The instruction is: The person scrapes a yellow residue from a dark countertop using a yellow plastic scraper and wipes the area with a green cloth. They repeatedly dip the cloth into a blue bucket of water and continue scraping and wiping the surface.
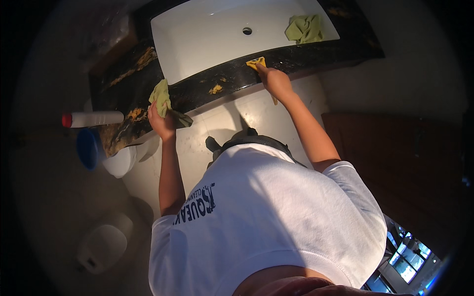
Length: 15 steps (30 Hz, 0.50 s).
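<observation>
yellow scraper (256, 62) is sitting over the front strip of the dark worktop (197, 93), and i am watching the right hand (277, 84) gripping it. the left hand (162, 124) is grasping a green cloth (160, 96) near the left front corner of the white sink (207, 39). a second cloth (304, 29) is lying crumpled inside the sink's right end. a red-capped bottle (96, 119) is showing farther left.

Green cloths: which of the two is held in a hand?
The cloth in the left hand; the other cloth lies in the sink, untouched.
</observation>
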Tool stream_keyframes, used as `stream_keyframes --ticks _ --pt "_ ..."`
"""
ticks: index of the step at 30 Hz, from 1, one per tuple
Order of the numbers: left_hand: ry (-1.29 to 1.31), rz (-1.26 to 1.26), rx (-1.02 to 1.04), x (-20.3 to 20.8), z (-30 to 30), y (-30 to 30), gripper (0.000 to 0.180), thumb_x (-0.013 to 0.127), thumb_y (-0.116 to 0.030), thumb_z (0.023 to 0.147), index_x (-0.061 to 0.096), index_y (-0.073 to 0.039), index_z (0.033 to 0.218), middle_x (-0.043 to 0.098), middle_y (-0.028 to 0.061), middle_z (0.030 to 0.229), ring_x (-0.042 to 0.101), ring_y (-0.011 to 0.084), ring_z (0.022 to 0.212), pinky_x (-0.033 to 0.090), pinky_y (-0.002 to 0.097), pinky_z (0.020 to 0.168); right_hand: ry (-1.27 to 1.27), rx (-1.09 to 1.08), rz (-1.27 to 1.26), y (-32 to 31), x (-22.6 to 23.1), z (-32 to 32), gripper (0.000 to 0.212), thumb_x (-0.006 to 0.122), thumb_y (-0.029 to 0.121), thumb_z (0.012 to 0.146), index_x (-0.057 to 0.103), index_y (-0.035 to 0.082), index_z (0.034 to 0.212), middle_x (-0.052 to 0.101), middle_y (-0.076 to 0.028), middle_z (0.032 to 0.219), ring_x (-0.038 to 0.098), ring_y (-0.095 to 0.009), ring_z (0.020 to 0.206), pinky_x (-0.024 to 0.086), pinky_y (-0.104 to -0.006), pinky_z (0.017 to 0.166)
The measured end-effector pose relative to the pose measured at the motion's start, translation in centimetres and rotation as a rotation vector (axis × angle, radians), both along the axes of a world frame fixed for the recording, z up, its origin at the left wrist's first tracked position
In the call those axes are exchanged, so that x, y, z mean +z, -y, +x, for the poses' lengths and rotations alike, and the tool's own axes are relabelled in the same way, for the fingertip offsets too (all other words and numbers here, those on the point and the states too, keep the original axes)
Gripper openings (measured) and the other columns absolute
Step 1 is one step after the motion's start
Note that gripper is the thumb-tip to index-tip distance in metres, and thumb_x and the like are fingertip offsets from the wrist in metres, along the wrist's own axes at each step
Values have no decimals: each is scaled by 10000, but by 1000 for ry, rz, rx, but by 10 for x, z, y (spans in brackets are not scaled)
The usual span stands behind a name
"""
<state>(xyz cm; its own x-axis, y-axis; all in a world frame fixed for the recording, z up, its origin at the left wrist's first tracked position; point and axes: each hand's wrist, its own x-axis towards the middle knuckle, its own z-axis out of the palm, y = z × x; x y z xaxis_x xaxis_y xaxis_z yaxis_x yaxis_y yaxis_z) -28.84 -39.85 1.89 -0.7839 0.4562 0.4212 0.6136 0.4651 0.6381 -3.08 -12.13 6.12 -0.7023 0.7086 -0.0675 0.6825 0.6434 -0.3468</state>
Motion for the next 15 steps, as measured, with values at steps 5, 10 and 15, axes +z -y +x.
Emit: stream_keyframes --ticks 5,10,15 --pt "53 124 -86 9 40 -40 293 645 -153 868 594 -19 1123 592 192 1133 558 363 1066 416 428 937 -45 58 53 -8 -1 5 338 523 186 910 572 143 1241 659 -150 837 643 -336 750 502 -440 648" --pt "92 138 -193 27 88 -91 349 650 -193 846 585 2 1129 583 193 1156 539 370 1077 400 434 957 -65 87 54 -16 -1 8 323 523 182 909 572 144 1226 651 -141 811 638 -335 733 494 -442 633" --pt "88 115 -266 38 116 -126 348 638 -196 838 600 24 1106 585 199 1151 536 371 1069 398 442 956 -121 112 78 -20 -4 14 347 532 172 894 568 139 1238 646 -146 793 634 -336 711 494 -438 624"
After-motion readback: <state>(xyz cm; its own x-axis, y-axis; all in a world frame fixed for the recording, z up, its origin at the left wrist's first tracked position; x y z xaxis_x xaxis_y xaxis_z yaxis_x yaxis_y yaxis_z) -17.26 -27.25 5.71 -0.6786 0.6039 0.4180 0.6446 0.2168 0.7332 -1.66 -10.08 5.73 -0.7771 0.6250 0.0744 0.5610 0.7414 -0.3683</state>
